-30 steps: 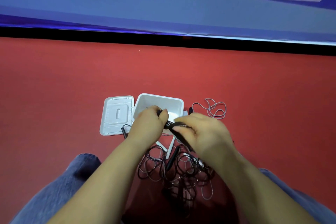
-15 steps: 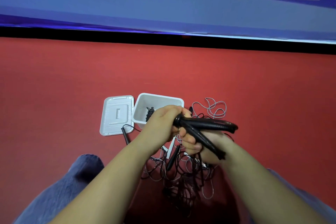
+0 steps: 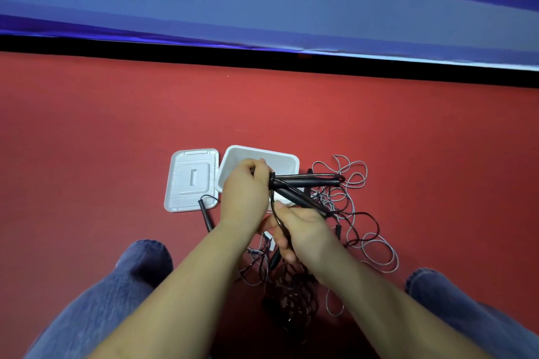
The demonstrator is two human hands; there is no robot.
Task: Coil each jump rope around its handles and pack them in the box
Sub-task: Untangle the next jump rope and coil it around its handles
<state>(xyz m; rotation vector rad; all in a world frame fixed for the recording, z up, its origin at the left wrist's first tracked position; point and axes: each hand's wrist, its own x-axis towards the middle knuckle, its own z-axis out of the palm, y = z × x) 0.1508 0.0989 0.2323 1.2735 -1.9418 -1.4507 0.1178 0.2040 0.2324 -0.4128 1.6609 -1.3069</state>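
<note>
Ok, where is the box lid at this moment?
In the head view the white lid lies flat on the red floor, immediately left of the open white box, beyond the left hand.

Rope tangle crowds box.

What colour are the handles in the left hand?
Black handles, held by the left hand; head view.

Both bare forearms are reaching forward between the knees. The left hand is curling tight around the handle ends, knuckles up, while the right hand is sitting just below it, fingers pinching the cord.
</note>
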